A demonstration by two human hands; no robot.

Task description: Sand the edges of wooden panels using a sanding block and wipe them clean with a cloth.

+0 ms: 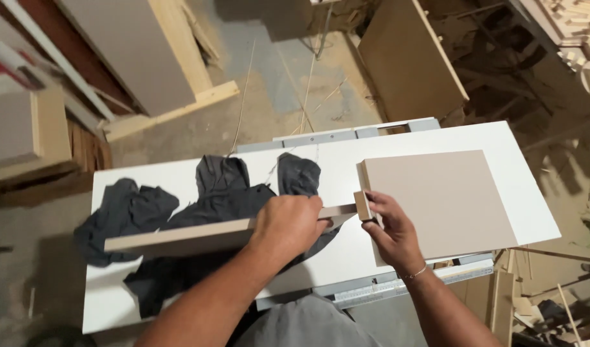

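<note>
My left hand is closed around a long beige strip of board that lies across the white table, over a dark crumpled cloth. My right hand pinches a small beige block at the right end of the strip, against the left edge of a flat beige square panel lying on the table.
Boards and panels lean around the floor: a large one behind the table, grey-faced ones at the back left. Wood offcuts pile up at the right. A metal rail runs along the table's near edge.
</note>
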